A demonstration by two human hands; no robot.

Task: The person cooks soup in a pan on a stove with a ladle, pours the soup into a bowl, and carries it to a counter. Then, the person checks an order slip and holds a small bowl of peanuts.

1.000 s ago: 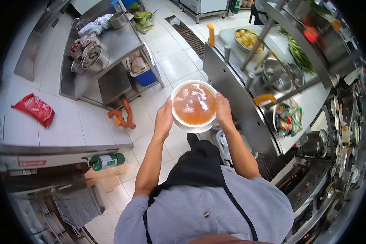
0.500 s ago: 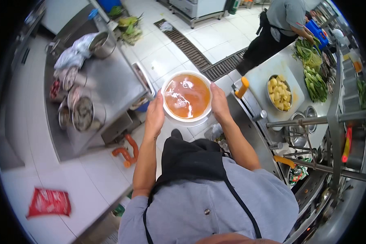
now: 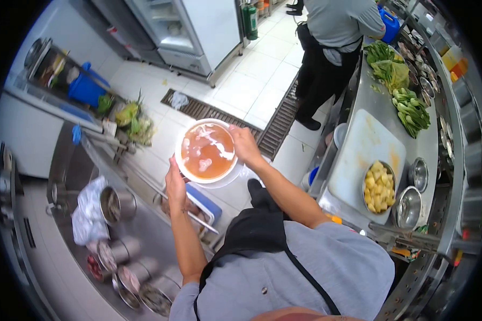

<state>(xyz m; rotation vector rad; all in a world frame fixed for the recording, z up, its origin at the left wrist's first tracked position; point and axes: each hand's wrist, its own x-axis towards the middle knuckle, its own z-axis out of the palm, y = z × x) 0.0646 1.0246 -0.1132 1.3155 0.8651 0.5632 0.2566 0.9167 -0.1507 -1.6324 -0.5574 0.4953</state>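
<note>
Both my hands carry a white bowl (image 3: 238,170) of clear orange-brown soup (image 3: 208,150) out in front of my body. My left hand (image 3: 175,184) grips its near-left side, and my right hand (image 3: 243,143) grips the right rim. The liquid reaches close to the brim, with bright light reflected on it. A pale, flat round edge, like a plate or lid, shows just beneath the bowl. What my fingertips do underneath is hidden.
At right, a counter bears a white cutting board (image 3: 353,155), a bowl of potato chunks (image 3: 379,187) and leafy greens (image 3: 411,109). A co-worker (image 3: 332,37) stands beside it. Metal containers (image 3: 118,206) sit on the left steel table. A drain grate (image 3: 278,120) crosses the floor ahead.
I have moved forward and turned, so the left table and right counter sit differently in view. The bowl has shifted left in the picture, still in both hands. The co-worker appears closer.
</note>
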